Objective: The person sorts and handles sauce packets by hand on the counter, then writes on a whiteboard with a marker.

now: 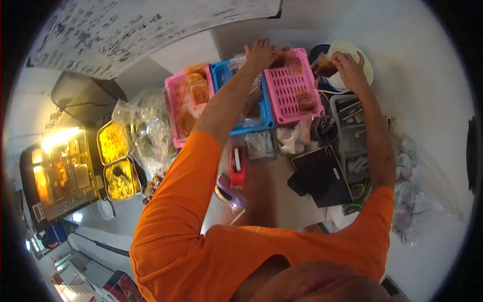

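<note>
1. Right hand [350, 73]: I see the fingertips pinched on a small bag [326, 68] with orange-brown contents.
2. Bag position: raised just beyond the right pink basket [288, 91], at the near-left side of the white round container [344, 46].
3. Left hand [259, 54]: I have it at the far ends of the blue basket [251, 129] and right pink basket, near dark packets [282, 57]; I cannot tell whether it grips anything.
</note>
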Available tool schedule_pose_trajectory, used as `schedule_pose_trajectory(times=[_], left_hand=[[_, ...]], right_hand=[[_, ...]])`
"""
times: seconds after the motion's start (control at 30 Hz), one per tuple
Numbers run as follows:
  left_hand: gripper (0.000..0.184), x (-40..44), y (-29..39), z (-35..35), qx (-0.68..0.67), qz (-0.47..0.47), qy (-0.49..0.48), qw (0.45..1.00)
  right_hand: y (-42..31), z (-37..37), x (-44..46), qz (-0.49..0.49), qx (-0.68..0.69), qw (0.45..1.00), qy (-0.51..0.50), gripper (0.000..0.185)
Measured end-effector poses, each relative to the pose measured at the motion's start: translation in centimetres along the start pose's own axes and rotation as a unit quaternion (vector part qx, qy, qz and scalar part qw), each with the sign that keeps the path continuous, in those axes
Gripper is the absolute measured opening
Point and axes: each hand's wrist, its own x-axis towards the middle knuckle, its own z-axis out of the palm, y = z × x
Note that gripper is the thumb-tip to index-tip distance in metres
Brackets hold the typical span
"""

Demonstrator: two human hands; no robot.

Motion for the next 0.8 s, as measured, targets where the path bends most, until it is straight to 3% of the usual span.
schedule_pose_trajectory(times=[0.07, 0.17, 0.27, 0.37, 0.43, 0.53, 0.63, 0.8], left_hand=[[0.061, 2.6, 0.7, 1.7, 0.005, -0.035, -0.002, 0.999], [0.047, 3.5, 0.5, -0.7, 0.009, -0.034, -0.181, 0.983], [0.027, 1.4, -2.3, 4.1, 0.027, 0.111, -0.07, 0.991], [0.02, -4.5, 0.6, 1.3, -0.222, 0.097, -0.095, 0.965], [0.015, -8.2, 2.4, 0.3, -0.164, 0.144, -0.058, 0.974], [0.013, -12.7, 4.4, 0.1, -0.125, 0.178, -0.127, 0.968], [0.018, -16.0, 6.1, 0.4, -0.141, 0.195, -0.122, 0.963], [0.017, -18.2, 7.1, 0.9, -0.197, 0.091, -0.118, 0.969]], right_hand=[[1.4, 1.2, 1.0, 0.001, -0.016, 1.0, -0.002, 0.012], [2.6, 3.3, 3.0, -0.027, -0.03, 0.998, 0.052, 0.014], [2.5, 5.5, 6.4, -0.064, -0.044, 0.989, 0.128, 0.017], [1.2, 8.7, 9.5, -0.087, -0.041, 0.986, 0.133, 0.019], [-0.3, 10.5, 10.6, -0.105, -0.04, 0.988, 0.105, 0.022], [-2.7, 13.5, 10.6, -0.146, -0.048, 0.987, 0.042, 0.029], [-4.5, 15.5, 10.0, -0.186, -0.024, 0.982, -0.022, 0.033], [-5.4, 17.3, 11.3, -0.216, -0.048, 0.975, 0.027, 0.028]])
